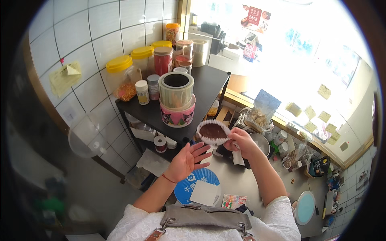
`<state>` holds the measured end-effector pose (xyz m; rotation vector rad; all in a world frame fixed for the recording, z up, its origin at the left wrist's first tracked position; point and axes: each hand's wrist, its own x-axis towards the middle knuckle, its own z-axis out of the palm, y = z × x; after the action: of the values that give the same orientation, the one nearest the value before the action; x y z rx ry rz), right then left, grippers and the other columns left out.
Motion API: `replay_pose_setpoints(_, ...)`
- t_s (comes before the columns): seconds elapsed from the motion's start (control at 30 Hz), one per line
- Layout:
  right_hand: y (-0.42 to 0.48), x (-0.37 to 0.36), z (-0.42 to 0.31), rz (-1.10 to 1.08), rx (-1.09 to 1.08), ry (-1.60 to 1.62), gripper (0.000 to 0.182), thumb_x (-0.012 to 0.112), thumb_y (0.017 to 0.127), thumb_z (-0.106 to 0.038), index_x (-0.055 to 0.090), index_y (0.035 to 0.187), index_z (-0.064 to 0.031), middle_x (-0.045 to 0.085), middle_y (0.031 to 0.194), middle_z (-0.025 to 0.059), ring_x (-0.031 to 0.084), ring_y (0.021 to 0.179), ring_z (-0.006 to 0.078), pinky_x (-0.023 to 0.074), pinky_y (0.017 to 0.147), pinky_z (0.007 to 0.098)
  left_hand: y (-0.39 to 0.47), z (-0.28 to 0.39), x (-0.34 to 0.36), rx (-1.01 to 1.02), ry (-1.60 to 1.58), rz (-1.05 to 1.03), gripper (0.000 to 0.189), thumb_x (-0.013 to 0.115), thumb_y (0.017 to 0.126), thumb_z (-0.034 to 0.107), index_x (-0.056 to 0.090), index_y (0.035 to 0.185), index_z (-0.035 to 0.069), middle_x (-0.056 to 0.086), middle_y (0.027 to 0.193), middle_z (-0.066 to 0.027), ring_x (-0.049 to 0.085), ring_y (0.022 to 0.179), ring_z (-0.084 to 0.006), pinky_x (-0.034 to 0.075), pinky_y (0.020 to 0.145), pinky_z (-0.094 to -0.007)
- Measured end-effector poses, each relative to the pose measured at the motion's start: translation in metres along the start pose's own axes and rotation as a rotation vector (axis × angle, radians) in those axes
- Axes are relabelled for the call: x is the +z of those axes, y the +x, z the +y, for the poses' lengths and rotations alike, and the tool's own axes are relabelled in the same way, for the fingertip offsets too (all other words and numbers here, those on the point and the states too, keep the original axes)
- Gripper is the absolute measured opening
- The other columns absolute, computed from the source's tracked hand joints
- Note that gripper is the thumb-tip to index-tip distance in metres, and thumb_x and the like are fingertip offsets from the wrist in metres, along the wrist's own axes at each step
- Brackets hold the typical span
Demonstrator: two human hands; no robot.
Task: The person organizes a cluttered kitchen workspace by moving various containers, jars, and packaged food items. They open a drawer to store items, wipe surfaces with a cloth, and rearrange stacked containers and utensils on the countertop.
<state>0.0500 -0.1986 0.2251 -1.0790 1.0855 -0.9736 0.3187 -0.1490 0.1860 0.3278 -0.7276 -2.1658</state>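
My right hand grips the rim of a white pleated paper cup with a brown, cake-like filling, tilted so its top shows. White paper or tissue hangs below the same hand. Just lower left of the cup is my left hand, palm up with fingers spread, holding nothing; whether a fingertip touches the cup I cannot tell. Beneath my hands, a white square card overlaps a round blue printed disc on the metal worktop. A sheet of colourful stickers lies beside them.
A black shelf ahead holds a pink tub with a clear film roll in it, and yellow-lidded jars. Right along the window stand a bag of dried pieces, cups and a light-blue round turntable.
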Motion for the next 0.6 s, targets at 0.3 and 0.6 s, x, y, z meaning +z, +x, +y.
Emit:
replay_pose_setpoints(0.3, 0.077, -0.019, -0.053, 0.086, -0.092, -0.075, 0.007, 0.057, 0.092, -0.014, 0.054, 0.091, -0.0073, 0.062, 0.070, 0.0090, 0.045, 0.045, 0.0109, 0.0332, 0.043, 0.0233, 0.007, 0.009, -0.001, 0.017, 0.135, 0.018, 0.058, 0.033, 0.105, 0.044, 0.033, 0.148, 0.006, 0.041, 0.150, -0.0163, 0.051, 0.128, -0.0291, 0.045, 0.105, -0.0444)
replay_pose_setpoints(0.6, 0.177, 0.017, -0.168, 0.018, -0.190, -0.077, 0.015, 0.052, 0.091, -0.010, 0.055, 0.098, 0.0024, 0.061, 0.078, 0.0119, 0.039, 0.044, 0.0121, 0.0307, 0.042, 0.0268, -0.048, 0.038, -0.018, 0.138, 0.277, 0.017, 0.058, 0.048, 0.102, 0.037, 0.036, 0.147, 0.002, 0.044, 0.146, -0.0200, 0.058, 0.120, -0.0309, 0.045, 0.104, -0.0424)
